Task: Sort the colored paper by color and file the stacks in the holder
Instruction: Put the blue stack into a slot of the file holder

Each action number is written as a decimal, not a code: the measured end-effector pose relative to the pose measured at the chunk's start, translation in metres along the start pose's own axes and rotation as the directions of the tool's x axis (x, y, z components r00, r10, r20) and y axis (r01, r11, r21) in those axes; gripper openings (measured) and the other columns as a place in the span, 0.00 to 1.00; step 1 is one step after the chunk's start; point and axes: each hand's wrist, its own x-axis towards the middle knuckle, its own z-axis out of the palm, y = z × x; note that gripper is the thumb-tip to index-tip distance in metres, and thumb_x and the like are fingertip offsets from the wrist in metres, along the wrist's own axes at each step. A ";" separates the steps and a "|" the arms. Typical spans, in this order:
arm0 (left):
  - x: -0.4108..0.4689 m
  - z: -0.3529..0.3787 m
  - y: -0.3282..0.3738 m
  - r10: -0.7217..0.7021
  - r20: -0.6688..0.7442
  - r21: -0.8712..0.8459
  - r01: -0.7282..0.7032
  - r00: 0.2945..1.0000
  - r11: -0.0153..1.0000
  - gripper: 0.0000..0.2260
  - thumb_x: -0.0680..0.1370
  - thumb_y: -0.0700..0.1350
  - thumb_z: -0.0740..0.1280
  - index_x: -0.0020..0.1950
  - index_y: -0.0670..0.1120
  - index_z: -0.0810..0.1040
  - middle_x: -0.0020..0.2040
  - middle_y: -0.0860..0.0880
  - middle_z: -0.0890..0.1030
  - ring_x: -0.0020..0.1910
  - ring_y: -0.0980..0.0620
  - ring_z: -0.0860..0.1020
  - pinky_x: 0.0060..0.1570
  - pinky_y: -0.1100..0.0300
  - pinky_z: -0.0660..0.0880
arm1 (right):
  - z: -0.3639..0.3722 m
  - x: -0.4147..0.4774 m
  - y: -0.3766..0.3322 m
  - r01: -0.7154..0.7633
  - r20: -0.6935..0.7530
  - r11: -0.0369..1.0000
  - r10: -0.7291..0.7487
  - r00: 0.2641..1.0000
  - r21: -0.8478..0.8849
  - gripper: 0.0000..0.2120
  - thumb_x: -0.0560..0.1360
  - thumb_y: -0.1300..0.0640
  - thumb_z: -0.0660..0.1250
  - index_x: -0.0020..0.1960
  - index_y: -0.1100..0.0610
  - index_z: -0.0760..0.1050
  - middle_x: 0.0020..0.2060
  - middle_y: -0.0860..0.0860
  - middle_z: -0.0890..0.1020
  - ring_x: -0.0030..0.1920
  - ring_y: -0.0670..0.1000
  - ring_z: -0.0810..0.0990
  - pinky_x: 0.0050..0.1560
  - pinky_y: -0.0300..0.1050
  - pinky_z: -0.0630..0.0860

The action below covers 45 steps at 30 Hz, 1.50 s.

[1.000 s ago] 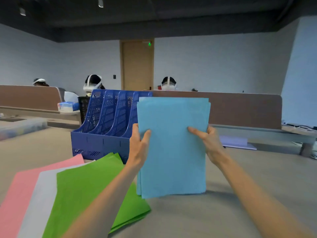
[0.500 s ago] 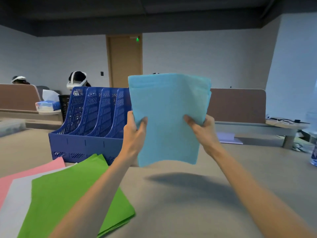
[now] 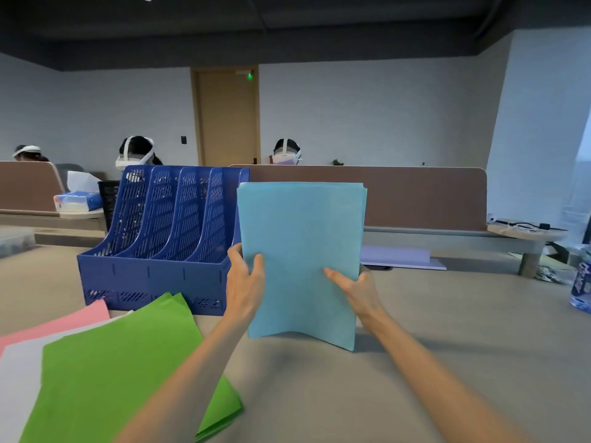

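I hold a stack of light blue paper [image 3: 300,251] upright, its bottom edge resting on the table just right of the blue file holder [image 3: 153,276]. My left hand [image 3: 244,282] grips the stack's left edge, thumb on the front. My right hand [image 3: 355,289] grips its right edge lower down, thumb across the front. The holder has several slots, and I see no paper in them. A green stack [image 3: 128,375] lies at the near left, overlapping a white stack [image 3: 19,372] and a pink stack [image 3: 76,318].
A water bottle [image 3: 580,282] stands at the table's right edge. Purple paper [image 3: 396,255] lies at the far side behind the blue stack. Beyond are brown partitions [image 3: 415,196], a tissue box [image 3: 76,201] and seated people wearing headsets.
The blue stack was lifted off the table half a second ago; now it has come back down so that its bottom edge stands on the table. Both hands kept hold.
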 end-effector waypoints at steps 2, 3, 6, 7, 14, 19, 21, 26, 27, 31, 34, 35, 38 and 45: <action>0.003 0.001 0.002 -0.024 0.048 -0.027 0.025 0.999 0.999 0.13 0.80 0.49 0.57 0.64 0.50 0.64 0.46 0.51 0.79 0.41 0.48 0.76 0.47 0.48 0.74 | -0.002 0.000 -0.004 -0.015 0.011 0.998 0.014 1.000 0.057 0.06 0.73 0.65 0.71 0.49 0.58 0.81 0.44 0.50 0.86 0.42 0.49 0.85 0.39 0.41 0.80; 0.004 0.002 0.002 -0.026 0.063 0.001 0.026 0.998 1.000 0.12 0.80 0.49 0.56 0.62 0.50 0.64 0.44 0.49 0.78 0.38 0.47 0.74 0.45 0.48 0.74 | -0.002 0.001 -0.005 -0.020 0.028 0.999 0.019 0.999 0.044 0.06 0.73 0.64 0.71 0.49 0.57 0.82 0.44 0.51 0.86 0.43 0.49 0.85 0.40 0.40 0.80; 0.004 0.002 0.003 0.025 0.056 0.126 -0.032 0.998 0.992 0.04 0.79 0.47 0.54 0.50 0.48 0.63 0.39 0.45 0.73 0.34 0.46 0.69 0.38 0.45 0.71 | 0.000 0.002 -0.006 -0.022 0.060 1.000 0.022 0.998 -0.010 0.05 0.74 0.64 0.71 0.49 0.58 0.82 0.47 0.54 0.86 0.43 0.50 0.85 0.43 0.43 0.82; 0.004 0.002 0.005 0.064 0.051 0.160 -0.071 0.997 0.985 0.03 0.79 0.46 0.53 0.47 0.47 0.61 0.38 0.46 0.70 0.35 0.46 0.67 0.36 0.46 0.68 | 0.001 0.003 -0.009 -0.013 0.061 1.000 0.015 0.998 -0.024 0.06 0.74 0.64 0.70 0.50 0.60 0.82 0.48 0.55 0.85 0.42 0.49 0.85 0.44 0.43 0.82; 0.011 -0.009 0.038 0.260 -0.009 -0.044 -0.260 0.966 0.965 0.02 0.80 0.44 0.55 0.48 0.48 0.61 0.35 0.50 0.69 0.32 0.48 0.65 0.34 0.51 0.63 | 0.003 0.005 -0.044 0.112 0.029 0.993 -0.113 0.993 0.038 0.05 0.74 0.65 0.70 0.49 0.60 0.82 0.44 0.52 0.86 0.42 0.51 0.85 0.43 0.46 0.82; -0.007 -0.016 0.012 0.090 0.176 -0.015 -0.088 0.980 0.996 0.06 0.80 0.49 0.58 0.52 0.48 0.66 0.44 0.44 0.78 0.40 0.47 0.73 0.43 0.47 0.72 | -0.003 -0.014 -0.012 -0.038 0.057 0.999 0.039 0.998 -0.012 0.04 0.73 0.63 0.72 0.47 0.58 0.82 0.43 0.51 0.86 0.43 0.51 0.85 0.43 0.45 0.79; -0.005 -0.017 0.013 0.087 0.167 -0.029 -0.083 0.982 0.996 0.08 0.80 0.50 0.59 0.47 0.46 0.66 0.40 0.47 0.74 0.38 0.48 0.71 0.40 0.49 0.70 | -0.004 -0.013 -0.016 -0.044 0.052 0.999 0.045 0.998 -0.002 0.06 0.73 0.63 0.72 0.49 0.59 0.82 0.45 0.51 0.86 0.45 0.51 0.85 0.43 0.44 0.79; 0.014 -0.019 0.042 0.087 0.062 -0.202 -0.073 0.994 0.977 0.07 0.79 0.48 0.61 0.53 0.46 0.67 0.42 0.53 0.75 0.41 0.50 0.74 0.44 0.49 0.74 | -0.001 0.001 -0.048 0.024 0.071 0.998 -0.028 0.997 0.061 0.09 0.72 0.62 0.72 0.52 0.61 0.81 0.47 0.52 0.86 0.45 0.52 0.85 0.43 0.44 0.80; 0.015 -0.019 0.046 0.098 0.074 -0.201 -0.081 0.992 0.976 0.07 0.79 0.48 0.61 0.53 0.48 0.67 0.43 0.54 0.76 0.42 0.49 0.75 0.45 0.47 0.75 | 0.000 0.002 -0.051 0.023 0.070 0.998 -0.026 0.997 0.050 0.09 0.72 0.62 0.72 0.52 0.60 0.82 0.47 0.52 0.86 0.45 0.51 0.85 0.42 0.44 0.80; 0.019 -0.015 0.064 0.230 0.110 -0.183 -0.208 0.967 0.961 0.03 0.81 0.45 0.59 0.48 0.47 0.65 0.39 0.51 0.73 0.37 0.50 0.70 0.36 0.52 0.69 | 0.003 0.009 -0.069 0.052 0.019 0.999 -0.052 0.998 0.001 0.04 0.73 0.59 0.72 0.47 0.56 0.82 0.45 0.51 0.86 0.42 0.48 0.86 0.39 0.42 0.81; 0.019 -0.017 0.063 0.248 0.066 -0.214 -0.229 0.966 0.950 0.02 0.81 0.45 0.58 0.50 0.48 0.65 0.41 0.52 0.75 0.38 0.50 0.72 0.37 0.54 0.71 | 0.002 0.010 -0.070 0.113 -0.003 0.993 -0.113 0.994 0.016 0.05 0.73 0.61 0.72 0.49 0.56 0.82 0.44 0.49 0.86 0.43 0.49 0.86 0.41 0.42 0.81; 0.017 -0.018 0.053 0.202 0.078 -0.202 -0.183 0.976 0.962 0.03 0.81 0.46 0.58 0.52 0.48 0.65 0.42 0.52 0.76 0.39 0.50 0.74 0.39 0.53 0.73 | 0.001 0.008 -0.058 0.103 -0.003 0.995 -0.103 0.995 -0.003 0.06 0.73 0.62 0.72 0.49 0.56 0.82 0.44 0.50 0.86 0.43 0.49 0.85 0.42 0.43 0.81; -0.008 -0.014 0.010 0.001 0.205 0.001 -0.001 0.979 1.000 0.06 0.81 0.47 0.58 0.56 0.49 0.64 0.47 0.50 0.78 0.46 0.46 0.77 0.50 0.49 0.74 | -0.001 -0.008 -0.006 -0.038 0.025 0.991 0.042 0.999 -0.127 0.06 0.73 0.63 0.71 0.48 0.54 0.81 0.49 0.55 0.85 0.45 0.52 0.84 0.50 0.50 0.81; 0.011 -0.045 0.009 -0.018 0.095 -0.062 0.024 0.995 0.998 0.10 0.80 0.47 0.61 0.45 0.41 0.66 0.37 0.49 0.69 0.37 0.51 0.67 0.37 0.56 0.65 | 0.038 0.006 -0.012 0.047 0.021 0.979 -0.044 0.999 -0.200 0.06 0.75 0.63 0.69 0.45 0.54 0.81 0.41 0.48 0.85 0.37 0.42 0.84 0.42 0.40 0.81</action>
